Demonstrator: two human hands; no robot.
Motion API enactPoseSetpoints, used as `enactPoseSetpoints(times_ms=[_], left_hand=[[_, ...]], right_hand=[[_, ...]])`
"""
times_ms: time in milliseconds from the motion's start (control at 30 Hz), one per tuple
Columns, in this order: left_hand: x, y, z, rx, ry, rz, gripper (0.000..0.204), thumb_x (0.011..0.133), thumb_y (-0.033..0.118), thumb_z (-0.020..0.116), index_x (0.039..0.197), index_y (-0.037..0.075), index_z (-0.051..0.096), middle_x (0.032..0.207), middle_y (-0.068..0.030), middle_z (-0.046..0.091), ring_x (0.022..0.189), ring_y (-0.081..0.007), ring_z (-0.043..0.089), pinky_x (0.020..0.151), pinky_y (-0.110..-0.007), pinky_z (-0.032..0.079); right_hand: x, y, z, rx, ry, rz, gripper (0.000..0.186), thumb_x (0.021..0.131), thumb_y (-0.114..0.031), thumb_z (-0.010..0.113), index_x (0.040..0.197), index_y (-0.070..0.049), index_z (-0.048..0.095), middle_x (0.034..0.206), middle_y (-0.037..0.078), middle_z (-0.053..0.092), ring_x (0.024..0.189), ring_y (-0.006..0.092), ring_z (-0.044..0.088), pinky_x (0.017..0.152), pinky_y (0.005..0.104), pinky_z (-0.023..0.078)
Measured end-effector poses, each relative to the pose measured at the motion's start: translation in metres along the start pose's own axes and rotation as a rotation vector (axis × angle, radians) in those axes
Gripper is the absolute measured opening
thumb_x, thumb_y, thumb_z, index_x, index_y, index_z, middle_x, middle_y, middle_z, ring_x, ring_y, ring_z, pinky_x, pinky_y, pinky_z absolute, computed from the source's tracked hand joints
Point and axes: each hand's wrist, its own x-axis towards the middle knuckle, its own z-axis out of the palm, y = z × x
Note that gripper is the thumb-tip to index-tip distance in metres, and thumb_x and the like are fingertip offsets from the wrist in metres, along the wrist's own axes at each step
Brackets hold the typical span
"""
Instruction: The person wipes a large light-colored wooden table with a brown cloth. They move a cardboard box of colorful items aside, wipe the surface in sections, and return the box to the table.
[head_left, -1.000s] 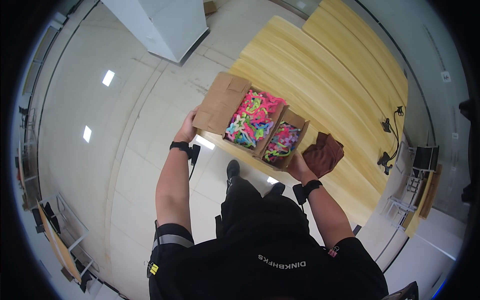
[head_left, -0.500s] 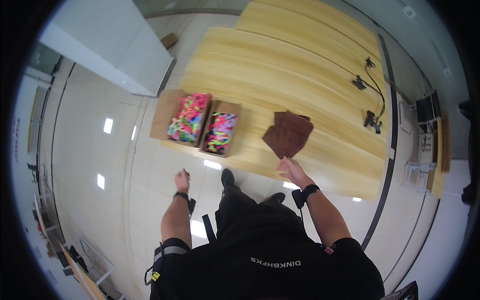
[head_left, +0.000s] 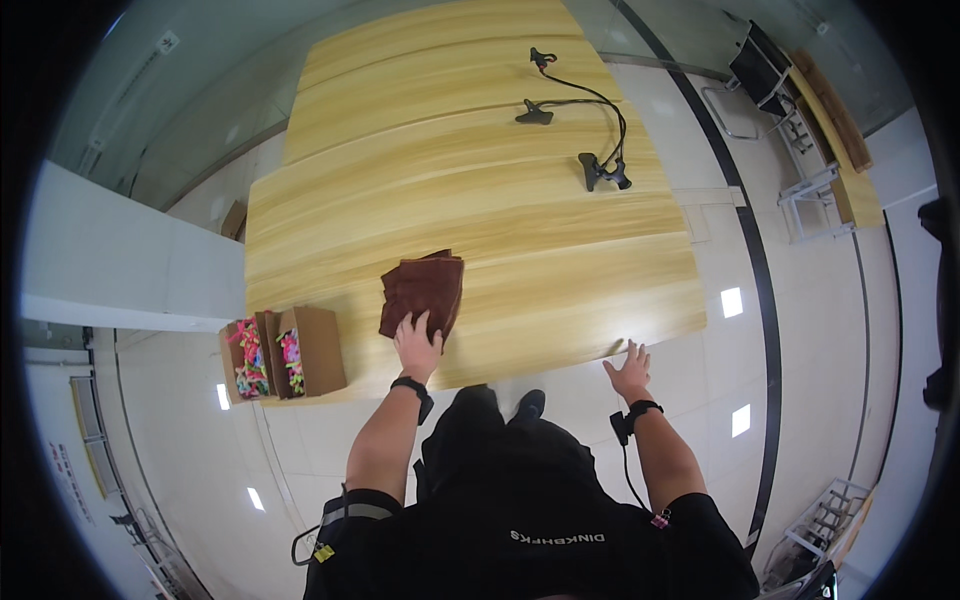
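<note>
A small stack of dark brown folded cloths (head_left: 425,290) lies on the wooden table near its front edge. My left hand (head_left: 417,345) rests on the near end of these cloths with its fingers spread. Over to the right, my right hand (head_left: 628,372) is at the table's front edge, fingers apart and holding nothing. Whether its fingertips touch the wood cannot be told.
Two cardboard boxes (head_left: 320,350) filled with small brightly coloured pieces stand at the table's front left corner. A black cable with clamp-like ends (head_left: 605,172) lies toward the back right of the table (head_left: 480,220). Beyond the right side is a chair (head_left: 762,75).
My view has turned right, shifting the table and boxes leftward. My left hand has come up from beside the table onto the cloths. My right hand has left the cloths' near corner and moved right.
</note>
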Motion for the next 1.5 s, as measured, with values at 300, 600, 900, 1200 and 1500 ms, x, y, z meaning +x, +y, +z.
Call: enactPoseSetpoints(times_ms=[300,600,900,1200,1500], left_hand=[[0.117,0.031,0.06,0.234,-0.346,-0.219,0.087,0.105,0.066,0.051,0.177,0.032,0.015,0.18,-0.0304,0.006,0.16,-0.0657,0.003,0.123,-0.081,0.006],[0.274,0.045,0.106,0.253,-0.39,-0.43,0.085,0.108,0.067,0.045,0.177,0.032,0.01,0.182,-0.0267,0.001,0.163,-0.0611,-0.001,0.124,-0.08,0.005],[0.101,0.125,0.116,0.311,-0.306,-0.442,0.077,0.11,0.059,0.047,0.177,0.033,0.018,0.181,-0.0267,0.008,0.163,-0.0586,0.007,0.125,-0.079,0.012],[-0.108,0.256,0.124,0.27,-0.354,-0.556,0.08,0.107,0.053,0.054,0.176,0.026,0.023,0.179,-0.0312,0.009,0.162,-0.0606,0.008,0.125,-0.079,0.011],[-0.023,0.217,0.111,0.238,-0.481,-0.468,0.087,0.105,0.062,0.056,0.177,0.035,0.014,0.178,-0.0349,0.003,0.159,-0.0664,0.003,0.122,-0.083,0.01]], right_hand=[[0.147,-0.019,-0.065,0.042,0.034,0.15,0.13,0.074,-0.057,0.094,0.175,-0.029,0.016,0.184,0.015,0.002,0.166,0.05,0.003,0.12,0.0814,0.032],[0.265,-0.009,-0.147,-0.175,-0.147,-0.215,0.153,0.06,-0.05,0.104,0.177,-0.027,0.008,0.18,0.03,-0.001,0.163,0.0592,-0.001,0.125,0.0791,0.022],[0.241,-0.007,-0.185,-0.359,-0.235,-0.279,0.145,0.065,-0.066,0.096,0.177,-0.036,0.008,0.185,0.012,-0.008,0.167,0.0486,-0.01,0.114,0.0913,0.023],[0.243,0.023,-0.183,-0.405,-0.284,-0.402,0.145,0.067,-0.08,0.087,0.176,-0.039,0.002,0.184,0.012,-0.016,0.165,0.0491,-0.018,0.109,0.0951,0.022],[0.273,0.058,-0.194,-0.486,-0.298,-0.571,0.139,0.066,-0.057,0.099,0.176,-0.034,0.016,0.185,0.01,0.003,0.169,0.0405,0.001,0.12,0.0827,0.031]])
